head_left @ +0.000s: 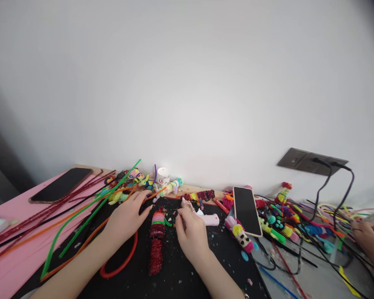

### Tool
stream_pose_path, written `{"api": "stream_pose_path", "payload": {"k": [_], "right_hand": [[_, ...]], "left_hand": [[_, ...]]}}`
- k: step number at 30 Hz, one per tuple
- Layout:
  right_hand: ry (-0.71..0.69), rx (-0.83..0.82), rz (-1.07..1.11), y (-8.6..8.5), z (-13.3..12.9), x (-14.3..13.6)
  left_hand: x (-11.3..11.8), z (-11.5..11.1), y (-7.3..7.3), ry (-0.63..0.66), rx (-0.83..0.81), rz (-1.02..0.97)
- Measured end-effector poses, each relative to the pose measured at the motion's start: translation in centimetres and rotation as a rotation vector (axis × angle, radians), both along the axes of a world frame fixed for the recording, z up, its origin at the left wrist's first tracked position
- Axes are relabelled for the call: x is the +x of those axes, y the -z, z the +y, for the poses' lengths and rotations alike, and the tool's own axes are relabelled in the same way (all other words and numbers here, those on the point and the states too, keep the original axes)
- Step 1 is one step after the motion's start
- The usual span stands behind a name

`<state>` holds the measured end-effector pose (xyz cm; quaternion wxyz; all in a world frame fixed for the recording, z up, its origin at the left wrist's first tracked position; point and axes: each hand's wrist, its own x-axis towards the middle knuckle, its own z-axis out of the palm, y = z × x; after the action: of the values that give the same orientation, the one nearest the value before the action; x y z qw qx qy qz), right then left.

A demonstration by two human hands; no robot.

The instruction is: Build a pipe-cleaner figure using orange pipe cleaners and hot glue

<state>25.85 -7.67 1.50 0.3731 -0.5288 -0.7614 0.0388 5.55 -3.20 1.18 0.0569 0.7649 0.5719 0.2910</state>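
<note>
My left hand (132, 214) is over the black work mat (180, 276), thumb and fingers apart, beside an orange pipe cleaner (157, 193) that passes at its fingertips. My right hand (191, 232) is curled with the fingertips together; what they may pinch is too small to make out. Between both hands lies a dark red fuzzy pipe-cleaner figure (157, 241) with orange, pink and green bands near its top. A pale pink handle (210, 220) shows just behind my right hand. A red pipe-cleaner loop (124, 261) curves below my left wrist.
Long green pipe cleaners (93, 220) and dark red tinsel stems (50, 216) stretch across pink sheets (15, 265) at left, near a dark phone (60, 185). Rightward are another phone (247, 211), colourful figures, black cables and another person's hand (366, 236). A paper cup (163, 177) stands against the wall.
</note>
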Motion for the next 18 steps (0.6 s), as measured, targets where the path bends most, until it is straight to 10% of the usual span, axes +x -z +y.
{"api": "stream_pose_path", "payload": {"k": [7,18], "right_hand": [[0.008,0.027,0.025,0.4,0.3,0.2],[0.000,0.082,0.002,0.6,0.4,0.2]], "left_hand": [[-1.7,0.6,-1.3,-0.206,0.080,0.049],[-2.6,2.1,0.8,-0.075,-0.043,0.103]]}}
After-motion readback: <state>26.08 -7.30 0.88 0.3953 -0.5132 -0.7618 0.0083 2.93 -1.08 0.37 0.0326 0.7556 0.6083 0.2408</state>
